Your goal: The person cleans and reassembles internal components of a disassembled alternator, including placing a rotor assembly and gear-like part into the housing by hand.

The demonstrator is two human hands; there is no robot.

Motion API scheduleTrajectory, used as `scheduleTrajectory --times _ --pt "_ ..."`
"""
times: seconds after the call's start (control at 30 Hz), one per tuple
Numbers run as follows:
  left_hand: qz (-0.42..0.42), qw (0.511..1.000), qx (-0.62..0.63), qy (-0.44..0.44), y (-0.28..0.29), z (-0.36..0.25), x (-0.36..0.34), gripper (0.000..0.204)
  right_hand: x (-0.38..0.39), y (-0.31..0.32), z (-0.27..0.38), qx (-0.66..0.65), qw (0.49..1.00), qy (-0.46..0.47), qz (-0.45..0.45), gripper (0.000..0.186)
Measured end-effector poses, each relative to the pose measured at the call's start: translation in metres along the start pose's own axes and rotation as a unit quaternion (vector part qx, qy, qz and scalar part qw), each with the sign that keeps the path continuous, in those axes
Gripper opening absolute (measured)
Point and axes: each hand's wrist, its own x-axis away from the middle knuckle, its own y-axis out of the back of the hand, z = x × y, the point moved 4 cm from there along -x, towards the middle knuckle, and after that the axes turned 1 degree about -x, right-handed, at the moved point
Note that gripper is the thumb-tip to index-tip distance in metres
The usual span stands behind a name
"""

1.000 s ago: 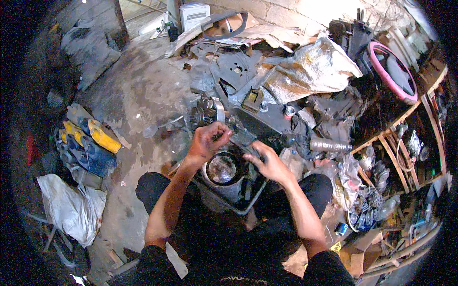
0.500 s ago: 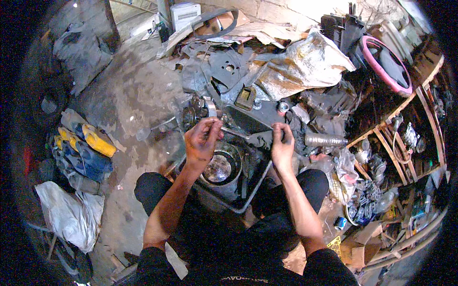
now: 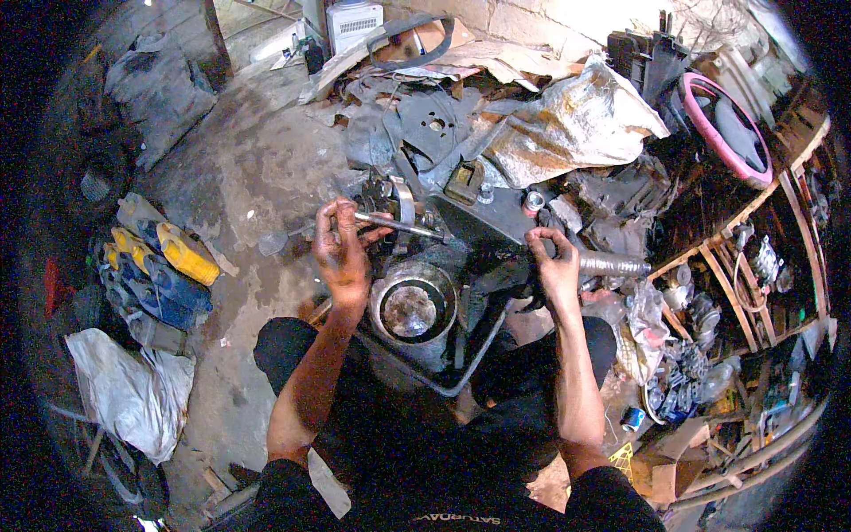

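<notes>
My left hand (image 3: 341, 257) is closed on one end of a slim metal rod (image 3: 403, 227), which points rightward over a dark tray (image 3: 474, 363). To the right, my right hand (image 3: 557, 262) has its thumb and fingertips pinched together on what looks like a dark rag (image 3: 501, 277). The rod's right end lies apart from my right fingers. Below the rod, a round metal housing (image 3: 414, 306) with a deep bore rests on the tray between my knees. Just beyond my left hand stands a greasy machine part with a shiny band (image 3: 405, 202).
A small square container (image 3: 463, 182) and an open can (image 3: 534, 202) stand beyond the tray. A ribbed silver tube (image 3: 613, 264) lies right of my right hand. Further right are a wooden rack (image 3: 736, 284) and a pink-rimmed steering wheel (image 3: 725, 129). Yellow-and-blue items (image 3: 182, 257) lie left.
My hands have moved apart, the left one leftward with the rod and the right one slightly rightward with the dark rag. The rod's right end has come away from the rag.
</notes>
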Motion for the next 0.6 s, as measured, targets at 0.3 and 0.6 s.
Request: scheduleTrajectory --times 0.3,0.6 --pt "0.048 0.999 0.009 0.004 -0.014 0.003 0.017 0.02 0.027 -0.046 0.024 -0.451 0.875 -0.1 0.141 0.038" --pt "0.078 0.996 -0.008 -0.029 -0.02 0.004 0.025 0.019 0.039 -0.057 0.054 -0.141 0.957 -0.004 0.252 0.032"
